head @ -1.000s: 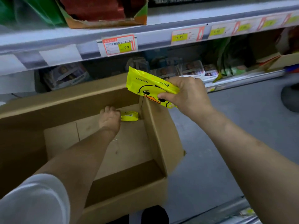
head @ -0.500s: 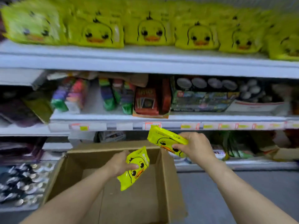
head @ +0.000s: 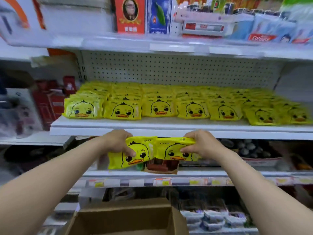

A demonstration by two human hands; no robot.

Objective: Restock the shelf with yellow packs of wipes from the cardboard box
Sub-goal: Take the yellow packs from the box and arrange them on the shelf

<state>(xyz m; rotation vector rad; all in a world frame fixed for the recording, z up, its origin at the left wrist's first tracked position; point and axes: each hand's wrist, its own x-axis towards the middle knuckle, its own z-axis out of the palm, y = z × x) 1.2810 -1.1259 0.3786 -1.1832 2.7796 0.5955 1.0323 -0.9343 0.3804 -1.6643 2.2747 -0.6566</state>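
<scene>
Nearest, at the bottom edge of the view, the cardboard box (head: 125, 217) stands open, and its inside is hidden from this angle. Above it both forearms reach forward. The left hand (head: 118, 143) pinches a yellow duck-face pack, the left pack (head: 140, 156), with fingers curled over its top and thumb on its face; the pack is tilted. The right hand (head: 203, 143) grips the right pack (head: 174, 150) the same way, held roughly level. The two packs meet edge to edge in mid-air, just below the front lip of the white shelf (head: 169, 128). Behind them runs a price-label strip (head: 162, 181). On the shelf, rows of yellow packs (head: 159, 107) stand face-forward, reaching back to the pegboard (head: 169, 68). Higher up are a red box (head: 130, 14) and a blue box (head: 158, 15).
</scene>
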